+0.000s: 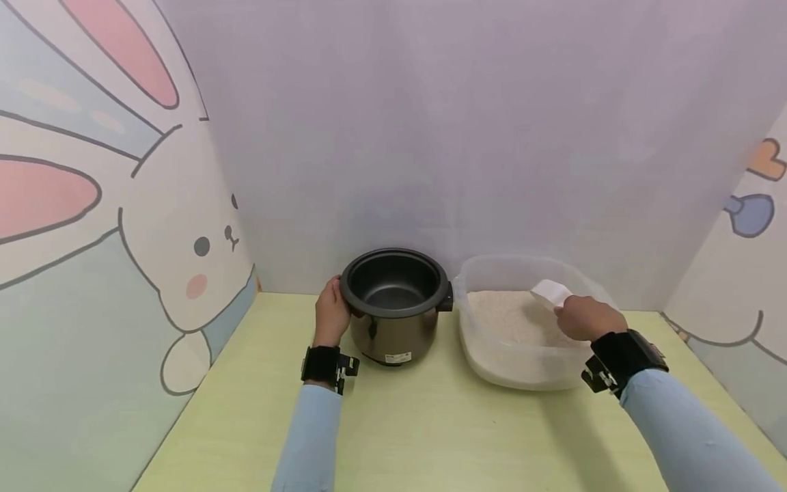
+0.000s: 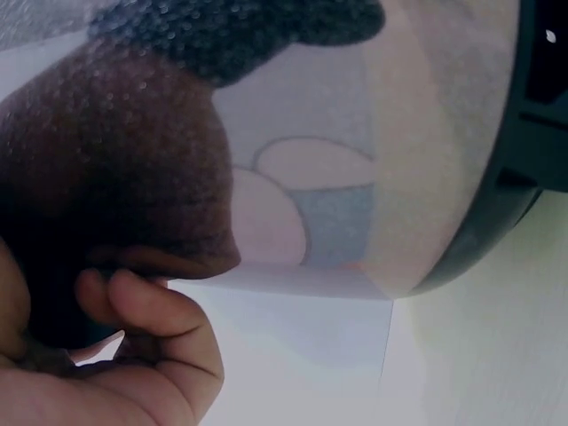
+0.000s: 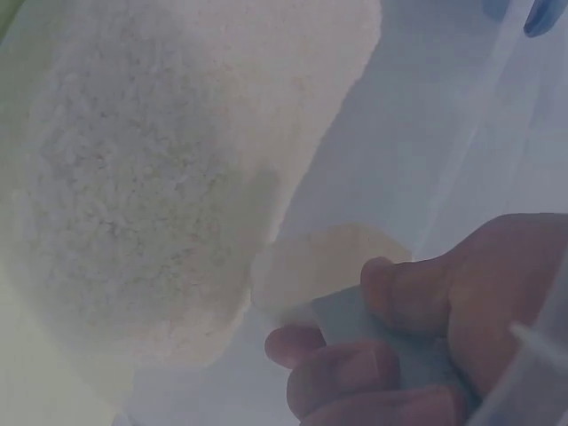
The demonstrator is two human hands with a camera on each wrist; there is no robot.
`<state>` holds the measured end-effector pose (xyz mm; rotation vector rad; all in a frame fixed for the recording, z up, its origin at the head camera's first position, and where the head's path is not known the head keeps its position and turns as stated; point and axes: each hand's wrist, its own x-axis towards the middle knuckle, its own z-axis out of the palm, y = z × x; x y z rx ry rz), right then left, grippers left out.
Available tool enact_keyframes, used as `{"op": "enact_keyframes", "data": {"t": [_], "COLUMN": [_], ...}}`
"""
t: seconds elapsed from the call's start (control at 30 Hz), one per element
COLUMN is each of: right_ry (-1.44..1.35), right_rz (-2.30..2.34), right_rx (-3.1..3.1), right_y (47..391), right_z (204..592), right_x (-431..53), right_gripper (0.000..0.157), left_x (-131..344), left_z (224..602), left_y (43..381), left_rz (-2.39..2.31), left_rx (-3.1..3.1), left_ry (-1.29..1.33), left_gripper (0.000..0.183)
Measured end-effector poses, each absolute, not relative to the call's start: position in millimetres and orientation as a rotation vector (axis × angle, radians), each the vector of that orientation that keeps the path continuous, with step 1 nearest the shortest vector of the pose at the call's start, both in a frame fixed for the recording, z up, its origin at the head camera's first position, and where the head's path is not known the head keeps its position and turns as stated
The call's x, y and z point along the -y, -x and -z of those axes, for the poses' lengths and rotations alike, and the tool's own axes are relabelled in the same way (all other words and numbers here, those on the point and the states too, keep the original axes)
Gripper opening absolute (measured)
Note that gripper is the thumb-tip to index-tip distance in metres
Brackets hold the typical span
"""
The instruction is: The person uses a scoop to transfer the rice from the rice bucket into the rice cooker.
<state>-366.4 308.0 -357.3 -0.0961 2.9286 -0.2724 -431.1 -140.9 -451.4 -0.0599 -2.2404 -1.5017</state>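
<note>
A dark, shiny rice cooker (image 1: 396, 335) stands lidless, its black inside bare. My left hand (image 1: 332, 316) grips it at the left side, just under the rim. In the left wrist view the curled fingers (image 2: 169, 315) lie close by the glossy cooker wall (image 2: 306, 204), which mirrors the surroundings. To the right, a translucent plastic bin (image 1: 492, 273) holds white rice (image 1: 504, 318). My right hand (image 1: 590, 318) pinches a white scoop (image 1: 551, 292) over the bin. Thumb and fingers hold the scoop (image 3: 311, 266) close by the rice (image 3: 133, 195) in the right wrist view.
Cooker and bin stand side by side on a pale yellow-green table (image 1: 424, 430). A plain light curtain (image 1: 430, 137) rises behind them. A rabbit-print panel (image 1: 172, 266) flanks the left side, another printed panel (image 1: 738, 287) the right. The cooker's right handle (image 1: 445, 298) points toward the bin.
</note>
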Motion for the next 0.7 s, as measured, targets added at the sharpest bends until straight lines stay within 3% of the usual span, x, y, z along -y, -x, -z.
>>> {"op": "enact_keyframes", "data": {"t": [0.37,0.7], "right_ry": [0.038,0.159], "right_rz": [0.270,0.265], "right_rx": [-2.918,-2.884], "right_y": [369.2,375.0], "right_z": [363.8,374.1], "right_x": [-306.7,-303.3], "right_gripper": [0.033,0.035], "left_x": [140.7,140.8], "left_z": [453.2,450.3], "left_y": [432.5,430.0], "left_rz": [1.519,1.484], "left_rx": [2.214,2.228], "left_ry": [0.063,0.078], "left_gripper": [0.042,0.042]}}
